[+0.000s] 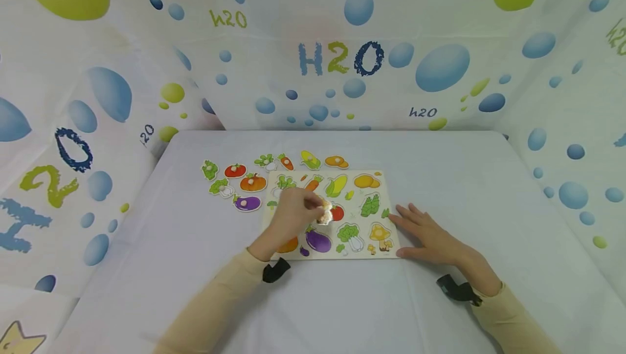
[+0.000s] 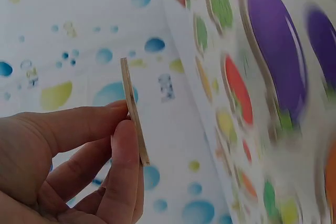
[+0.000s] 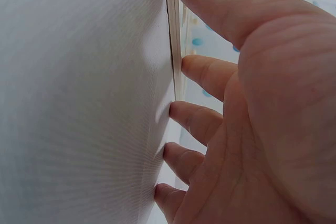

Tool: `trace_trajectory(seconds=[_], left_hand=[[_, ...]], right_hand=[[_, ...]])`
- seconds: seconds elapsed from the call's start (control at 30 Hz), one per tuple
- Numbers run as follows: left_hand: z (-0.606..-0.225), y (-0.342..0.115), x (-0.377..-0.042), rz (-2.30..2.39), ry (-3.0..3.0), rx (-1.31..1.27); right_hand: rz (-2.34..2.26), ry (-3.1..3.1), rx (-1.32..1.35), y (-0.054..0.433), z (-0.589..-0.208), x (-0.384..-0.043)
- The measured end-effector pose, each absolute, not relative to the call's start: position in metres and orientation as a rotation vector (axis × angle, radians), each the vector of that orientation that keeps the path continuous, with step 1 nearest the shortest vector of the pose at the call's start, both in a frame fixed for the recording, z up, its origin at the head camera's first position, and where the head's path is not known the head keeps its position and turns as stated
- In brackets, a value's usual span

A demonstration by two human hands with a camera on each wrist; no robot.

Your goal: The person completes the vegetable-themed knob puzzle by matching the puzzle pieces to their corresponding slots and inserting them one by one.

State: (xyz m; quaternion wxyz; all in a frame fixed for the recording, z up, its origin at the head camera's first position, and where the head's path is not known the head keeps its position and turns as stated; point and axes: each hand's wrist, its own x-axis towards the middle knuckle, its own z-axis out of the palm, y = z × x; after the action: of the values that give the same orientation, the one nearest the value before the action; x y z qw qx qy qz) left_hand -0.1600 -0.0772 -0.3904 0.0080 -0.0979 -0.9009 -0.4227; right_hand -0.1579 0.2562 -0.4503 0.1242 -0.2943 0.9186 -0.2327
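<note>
Pinches a thin wooden piece (image 2: pixel 135 116) between the thumb and curled fingers of the left hand (image 1: pixel 290 215), above the puzzle board (image 1: pixel 359 219) and apart from it, just beside the board's tomato picture (image 1: pixel 337 212) in the head view. Holds the piece edge-on to the left wrist view, roughly parallel to the board; cannot tell its long axis or its print, washed out by glare. Has the left hand nearer to the tomato picture than the right hand (image 1: pixel 430 240). Grasps nothing with the right fingers, straight and spread: touches the board's right edge with thumb and forefinger, the worktop (image 1: pixel 464 180) beside it with the others. Shows loose vegetable pieces (image 1: pixel 247 203) left of the board and along its far edge.
</note>
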Motion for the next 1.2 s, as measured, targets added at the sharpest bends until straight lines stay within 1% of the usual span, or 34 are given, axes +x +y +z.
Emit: trace_trajectory(seconds=[0.17, 0.27, 0.5, 0.8, 1.2], left_hand=[[-0.397, -0.034, -0.157, -1.339, -2.817, -0.511], [-0.403, -0.014, -0.158, -1.332, -2.838, -0.561], [-0.413, 0.018, -0.159, -1.285, -2.94, -0.519], [-0.427, 0.037, -0.159, -1.257, -3.009, -0.524], [-0.429, 0.045, -0.157, -1.154, -3.057, -0.526]], right_hand=[[-0.686, 2.679, -0.874, 0.258, -0.452, -0.157], [-0.688, 2.675, -0.87, 0.257, -0.451, -0.156], [-0.691, 2.666, -0.852, 0.257, -0.45, -0.157], [-0.721, 2.663, -0.875, 0.256, -0.45, -0.158], [-0.728, 2.664, -0.873, 0.257, -0.45, -0.159]])
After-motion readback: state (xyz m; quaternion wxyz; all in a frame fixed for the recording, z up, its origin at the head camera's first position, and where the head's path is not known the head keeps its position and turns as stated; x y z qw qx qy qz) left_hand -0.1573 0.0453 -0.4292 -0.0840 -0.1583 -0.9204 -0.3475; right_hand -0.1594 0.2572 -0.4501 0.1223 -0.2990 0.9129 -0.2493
